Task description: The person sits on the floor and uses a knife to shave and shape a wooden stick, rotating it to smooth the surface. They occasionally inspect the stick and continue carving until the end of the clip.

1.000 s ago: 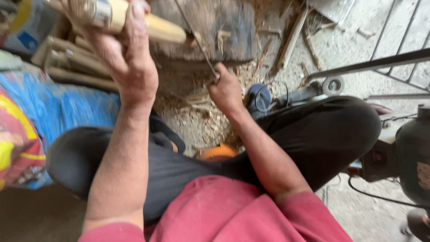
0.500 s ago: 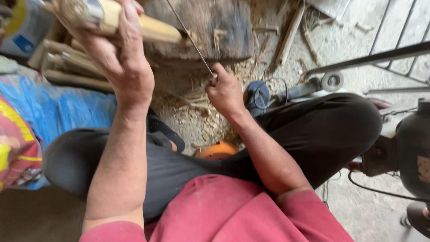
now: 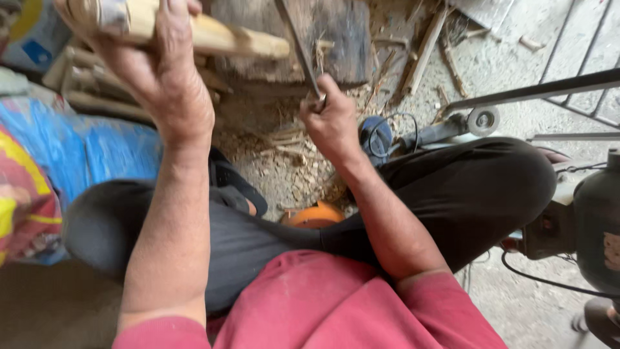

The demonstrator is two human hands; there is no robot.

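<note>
Head view, item one?
— Left hand (image 3: 161, 71), raised at upper left, fingers wrapped tight round a pale wooden stick (image 3: 213, 35). The stick lies roughly level, its free end pointing right; the other end runs past the frame's edge.

Item two?
— Right hand (image 3: 332, 123), lower and to the right, closed on the handle of a thin metal blade (image 3: 297, 48). The blade slants up and left from the fist, passing just right of the stick's tip; whether the two touch cannot be told.

What sits behind them?
— One dark wooden block (image 3: 336, 39) on the ground, scarred on its face. Below it, a scatter of wood chips (image 3: 290, 155) and sawdust over the dirt floor.

Left margin?
— Several more pale sticks (image 3: 84, 90), stacked, beside a blue sheet (image 3: 97, 155) and a red and yellow cloth (image 3: 22, 207).

Right margin?
— A power tool with a small round disc (image 3: 483, 119) and a blue part (image 3: 378, 136), lying on the floor just beyond the knee; its cord loops nearby. A dark motor housing (image 3: 597, 226) at the far right edge. A metal bar (image 3: 536, 90) slanting across above.

The person?
— Seated, dark trousers (image 3: 465, 187), red shirt (image 3: 310, 304). An orange object (image 3: 316, 216) shows between the legs, mostly hidden.
</note>
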